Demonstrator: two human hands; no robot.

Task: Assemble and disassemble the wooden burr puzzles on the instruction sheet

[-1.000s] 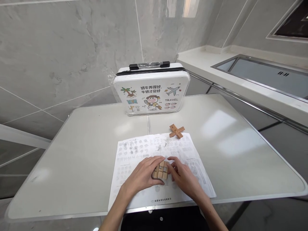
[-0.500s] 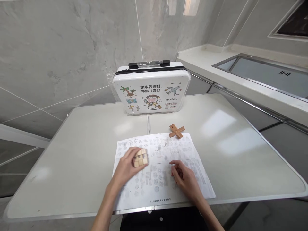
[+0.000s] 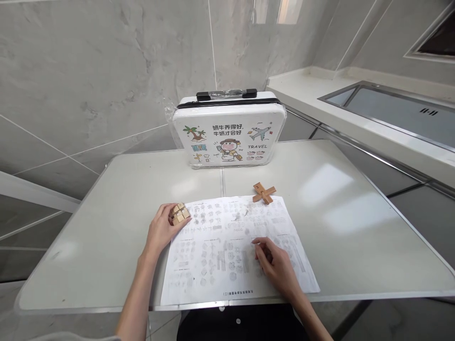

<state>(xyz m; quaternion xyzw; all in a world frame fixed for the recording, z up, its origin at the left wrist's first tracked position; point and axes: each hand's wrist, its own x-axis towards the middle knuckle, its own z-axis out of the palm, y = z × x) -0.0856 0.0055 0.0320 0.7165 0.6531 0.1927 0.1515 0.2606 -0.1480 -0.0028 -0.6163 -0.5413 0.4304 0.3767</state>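
My left hand [image 3: 161, 229] is closed around a pale wooden cube puzzle [image 3: 180, 215] made of small blocks. Thumb and fingers grip its sides at the far left corner of the printed sheet [image 3: 216, 279]. My right hand [image 3: 273, 260] rests curled on the right part of that sheet, thumb and fingers bent in; whatever it holds, if anything, is hidden. Beyond it, a brown wooden cross-shaped puzzle [image 3: 264, 193], one bar marked "2", lies at the sheet's far edge, touched by neither hand. Rows of small puzzle diagrams cover the paper.
A white cartoon-printed case [image 3: 231, 135] in clear plastic stands upright at the back of the light folding table [image 3: 106, 227]. To the right is a counter [image 3: 298, 94] with a sink [image 3: 394, 113]. A tiled wall [image 3: 106, 71] rises behind.
My left hand has moved the cube puzzle left and away from me, from over the sheet to its far left corner. My right hand and the cross-shaped puzzle have stayed in place.
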